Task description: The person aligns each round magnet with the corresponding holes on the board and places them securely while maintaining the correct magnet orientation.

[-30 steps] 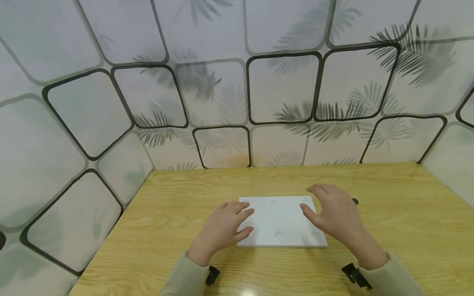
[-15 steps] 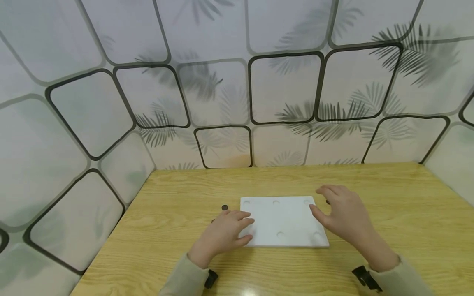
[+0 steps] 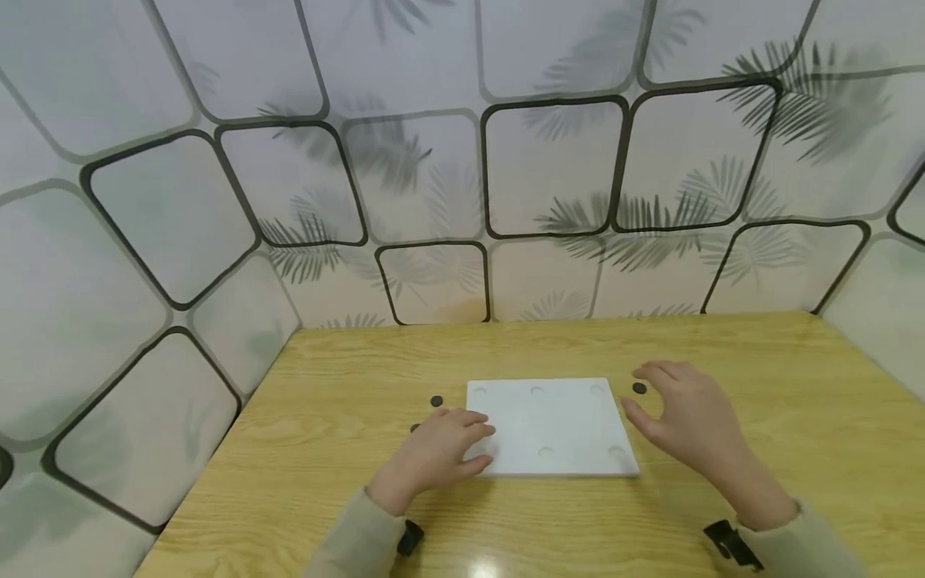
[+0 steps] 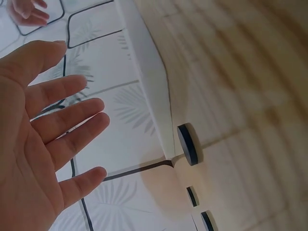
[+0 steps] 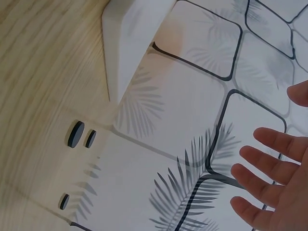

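Note:
A flat white board [image 3: 552, 425] with several shallow round recesses lies on the table. My left hand [image 3: 437, 449] hovers over its left edge, fingers spread and relaxed, holding nothing; the left wrist view shows its bare palm [image 4: 24, 139]. Beside that hand are small dark discs [image 3: 437, 400], one partly covered by it. My right hand [image 3: 686, 417] is in the air off the board's right side, thumb and fingers apart with nothing between them. Just past its fingertips is another dark disc [image 3: 639, 388]. Three discs [image 5: 76, 134] show in the right wrist view.
The wood-grain table [image 3: 347, 377] reaches back to a wall [image 3: 549, 177] printed with dark-framed squares and palm leaves. Pale sleeves cover both forearms, and a black clip [image 3: 409, 538] is at the left cuff. In the left wrist view, discs [image 4: 188, 144] lie near the board's corner.
My right hand has moved right, away from the board, uncovering one disc and covering another farther right. The left hand has drawn slightly toward me, and discs show beside it.

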`<state>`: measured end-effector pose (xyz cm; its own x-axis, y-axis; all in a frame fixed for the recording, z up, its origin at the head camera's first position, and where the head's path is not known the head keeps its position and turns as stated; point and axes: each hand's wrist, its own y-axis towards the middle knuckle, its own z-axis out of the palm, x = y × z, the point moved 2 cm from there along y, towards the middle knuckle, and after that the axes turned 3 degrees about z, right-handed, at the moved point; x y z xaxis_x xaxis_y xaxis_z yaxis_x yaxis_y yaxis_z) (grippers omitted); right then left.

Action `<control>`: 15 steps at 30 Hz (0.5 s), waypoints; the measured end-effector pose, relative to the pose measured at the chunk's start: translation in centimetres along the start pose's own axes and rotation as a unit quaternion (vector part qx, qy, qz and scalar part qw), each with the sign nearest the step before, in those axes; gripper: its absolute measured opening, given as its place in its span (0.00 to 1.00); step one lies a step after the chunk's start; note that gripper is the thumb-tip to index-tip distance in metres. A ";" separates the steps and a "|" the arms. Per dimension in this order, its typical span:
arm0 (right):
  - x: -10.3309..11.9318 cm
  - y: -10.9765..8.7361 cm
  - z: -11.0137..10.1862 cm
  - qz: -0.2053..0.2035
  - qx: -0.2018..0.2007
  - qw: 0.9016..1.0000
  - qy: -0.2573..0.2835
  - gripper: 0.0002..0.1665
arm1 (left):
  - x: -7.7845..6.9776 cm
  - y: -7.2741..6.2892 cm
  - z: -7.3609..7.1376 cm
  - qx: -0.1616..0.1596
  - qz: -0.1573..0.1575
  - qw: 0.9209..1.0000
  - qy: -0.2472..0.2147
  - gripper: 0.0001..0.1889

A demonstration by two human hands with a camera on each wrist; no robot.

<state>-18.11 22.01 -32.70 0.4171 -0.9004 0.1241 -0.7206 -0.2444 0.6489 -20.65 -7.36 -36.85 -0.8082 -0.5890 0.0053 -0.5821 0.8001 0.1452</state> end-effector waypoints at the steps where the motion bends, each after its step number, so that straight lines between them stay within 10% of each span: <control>1: -0.2 -0.1 0.0 0.002 0.001 1.000 0.002 0.20 | 0.0 0.0 0.0 0.003 0.002 1.000 0.002 0.18; 15: -2.8 -0.9 -0.2 -0.059 0.030 0.998 0.002 0.17 | 0.0 0.2 0.5 0.078 0.018 0.997 -0.007 0.19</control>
<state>-18.55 24.80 -33.48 0.5023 -0.8630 0.0530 -0.6988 -0.3692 0.6127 -20.85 -7.14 -37.36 -0.8293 -0.5588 -0.0057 -0.5588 0.8293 -0.0104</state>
